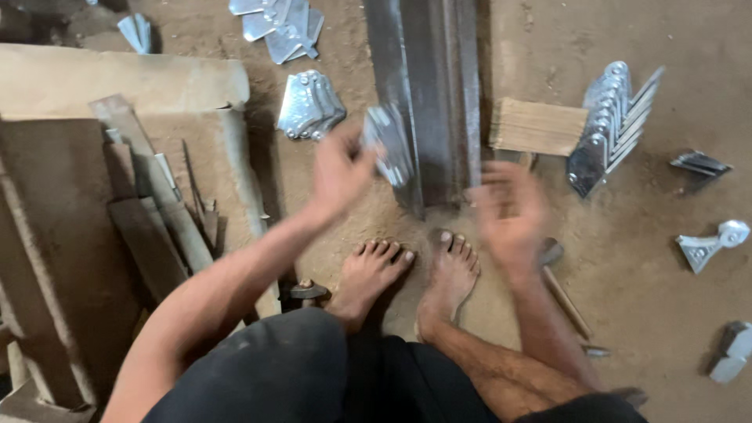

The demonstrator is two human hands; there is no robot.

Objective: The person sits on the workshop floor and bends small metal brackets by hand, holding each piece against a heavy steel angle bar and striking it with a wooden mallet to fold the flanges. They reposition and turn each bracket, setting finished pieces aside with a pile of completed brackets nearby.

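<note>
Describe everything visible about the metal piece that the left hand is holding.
The shiny metal plate is flat, silvery sheet metal, blurred by motion, so its exact outline is unclear. It seems roughly fan-shaped, like the plates in the stack on the ground beside it. The left hand pinches its lower left edge with the fingers. It is held tilted above the dirt floor, in front of the dark steel beam. The right hand does not touch it.

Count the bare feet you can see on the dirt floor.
2. The left foot and the right foot rest side by side on the dirt floor, below the metal beam.
</note>
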